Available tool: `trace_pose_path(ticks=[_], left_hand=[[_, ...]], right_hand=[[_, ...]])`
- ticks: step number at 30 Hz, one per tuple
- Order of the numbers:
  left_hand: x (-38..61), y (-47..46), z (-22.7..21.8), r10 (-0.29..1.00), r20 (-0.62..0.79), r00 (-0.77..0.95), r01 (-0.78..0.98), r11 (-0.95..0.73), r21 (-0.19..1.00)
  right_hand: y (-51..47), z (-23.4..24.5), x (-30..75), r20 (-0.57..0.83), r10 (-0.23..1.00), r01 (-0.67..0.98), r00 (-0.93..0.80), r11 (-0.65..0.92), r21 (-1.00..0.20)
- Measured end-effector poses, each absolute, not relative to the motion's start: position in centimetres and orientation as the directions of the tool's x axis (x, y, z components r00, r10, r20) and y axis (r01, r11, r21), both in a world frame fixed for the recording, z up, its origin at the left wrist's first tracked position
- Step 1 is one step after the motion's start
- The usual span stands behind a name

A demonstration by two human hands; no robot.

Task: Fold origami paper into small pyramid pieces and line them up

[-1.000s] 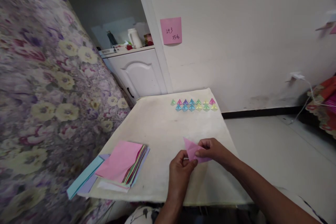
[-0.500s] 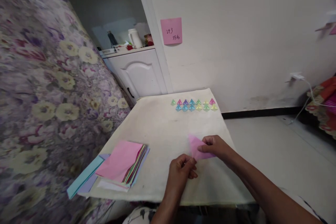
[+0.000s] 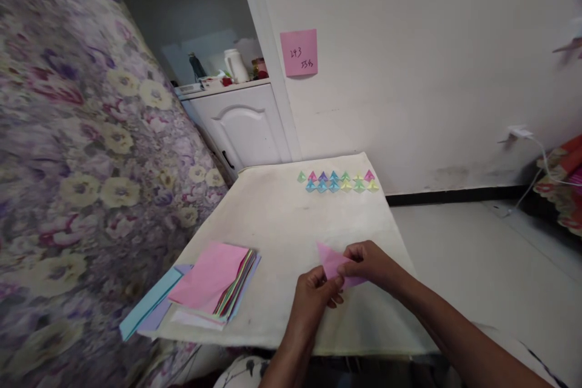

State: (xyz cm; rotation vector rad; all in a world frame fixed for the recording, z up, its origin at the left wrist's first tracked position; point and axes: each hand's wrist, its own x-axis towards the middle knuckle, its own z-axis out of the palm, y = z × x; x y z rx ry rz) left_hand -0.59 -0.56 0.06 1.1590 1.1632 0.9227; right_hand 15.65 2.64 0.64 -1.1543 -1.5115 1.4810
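Between my hands is a folded piece of pink paper (image 3: 330,259), held up over the near right part of the table, one pointed corner toward the far left. My left hand (image 3: 314,291) pinches its lower left edge between thumb and fingers. On the right side, my right hand (image 3: 365,262) grips the same paper, its thumb lying across the front. The two thumbs are close together, and the fingers behind the paper are partly hidden.
A stack of coloured paper (image 3: 211,279), pink on top, lies at the table's left, beside teal folded paper (image 3: 152,303). Two rows of small folded paper pieces (image 3: 334,182) stand at the far edge. The cream-covered table (image 3: 273,218) meets a floral curtain (image 3: 113,194) on the left.
My right hand has moved left and slightly down with the pink paper, toward my left hand. The thumbs are now closer together, and my left hand grips the paper's edge.
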Motion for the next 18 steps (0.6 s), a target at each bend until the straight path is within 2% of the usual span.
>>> trace_pose_path(ticks=[5, 10, 18], left_hand=[[-0.5, -0.7, -0.1, 0.966, -0.193, 0.17, 0.062, 0.185, 0.981], [0.0, -0.9, -0.1, 0.96, -0.197, 0.197, 0.076, 0.185, 0.98], [0.6, -1.3, 1.2, 0.977, -0.173, 0.126, 0.166, 0.151, 0.974]], right_hand=[[2.1, 1.8, 15.9, -0.026, 0.941, 0.216, -0.336, 0.05, -0.975], [1.3, 3.0, 15.9, 0.107, 0.939, 0.336, -0.328, 0.222, -0.915], [0.9, 3.8, 16.3, 0.221, 0.909, 0.384, -0.353, 0.356, -0.852]])
